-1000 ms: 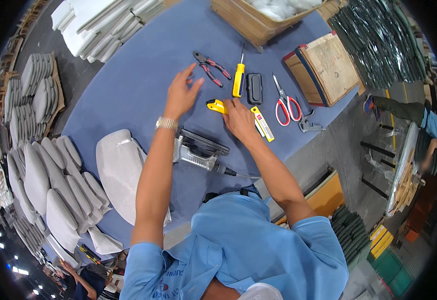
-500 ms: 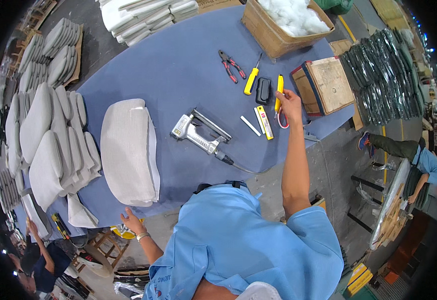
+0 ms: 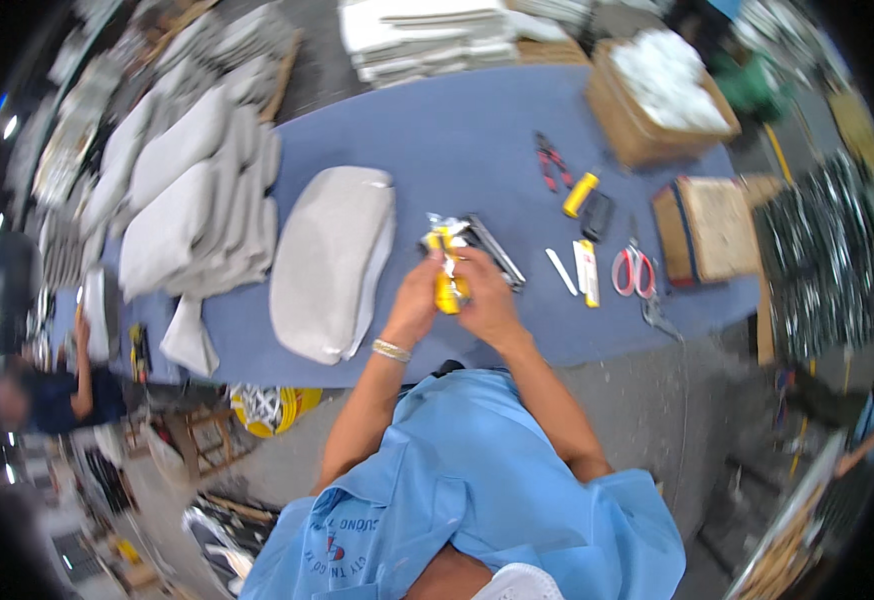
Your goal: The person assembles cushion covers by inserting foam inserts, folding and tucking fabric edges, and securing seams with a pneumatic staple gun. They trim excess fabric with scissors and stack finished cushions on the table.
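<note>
Over the middle of the blue-covered table, my left hand and my right hand are together, closed on a yellow utility knife. Its details are blurred. Right behind it lies a silver staple gun, partly hidden by my hands. To the left rests a light grey padded cushion panel with a white underside. On the right are red-handled scissors, a small yellow-and-white box, a white stick, a yellow-handled screwdriver, a black case and red-handled pliers.
Stacked grey cushions fill the table's left end. A carton of white stuffing stands at the far right, near a wooden box. On the floor are a yellow bucket and wrapped dark stacks. Another person works at left.
My right hand has brought the yellow knife from the right side to the middle. My left hand has come up from the table's near edge to meet it. The view has shifted.
</note>
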`<action>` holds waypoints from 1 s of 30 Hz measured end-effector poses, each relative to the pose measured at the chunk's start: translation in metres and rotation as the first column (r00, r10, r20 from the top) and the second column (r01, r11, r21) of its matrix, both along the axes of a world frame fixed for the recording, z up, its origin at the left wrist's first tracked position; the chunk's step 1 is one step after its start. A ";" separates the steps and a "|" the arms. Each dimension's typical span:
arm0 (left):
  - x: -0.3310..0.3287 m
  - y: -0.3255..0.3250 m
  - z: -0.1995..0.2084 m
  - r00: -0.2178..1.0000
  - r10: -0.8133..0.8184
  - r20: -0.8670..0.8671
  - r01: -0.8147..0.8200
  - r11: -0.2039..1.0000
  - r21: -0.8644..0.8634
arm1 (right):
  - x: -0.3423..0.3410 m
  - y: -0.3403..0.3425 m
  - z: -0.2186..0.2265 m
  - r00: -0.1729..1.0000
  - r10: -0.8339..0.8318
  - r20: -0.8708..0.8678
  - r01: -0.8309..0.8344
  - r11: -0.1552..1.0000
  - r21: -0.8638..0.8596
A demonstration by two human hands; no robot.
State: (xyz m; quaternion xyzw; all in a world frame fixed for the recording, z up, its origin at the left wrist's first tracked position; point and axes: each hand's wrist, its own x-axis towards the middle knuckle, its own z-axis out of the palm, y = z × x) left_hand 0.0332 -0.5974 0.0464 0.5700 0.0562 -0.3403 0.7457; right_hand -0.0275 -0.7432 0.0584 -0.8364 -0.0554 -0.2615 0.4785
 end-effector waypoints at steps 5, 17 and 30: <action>-0.032 0.056 -0.012 0.899 -0.167 0.405 -0.119 0.798 0.591 | 0.006 -0.071 -0.058 0.956 -0.271 -0.109 0.271 0.962 -0.014; -0.048 0.278 -0.104 0.422 0.879 -0.224 -0.848 0.470 0.245 | 0.022 -0.014 -0.089 0.884 0.126 -0.450 -0.254 0.938 -0.237; -0.027 0.177 0.008 0.455 0.875 -0.163 -0.889 0.435 -0.145 | 0.077 0.004 -0.063 0.971 -0.067 -0.229 0.012 0.973 -0.232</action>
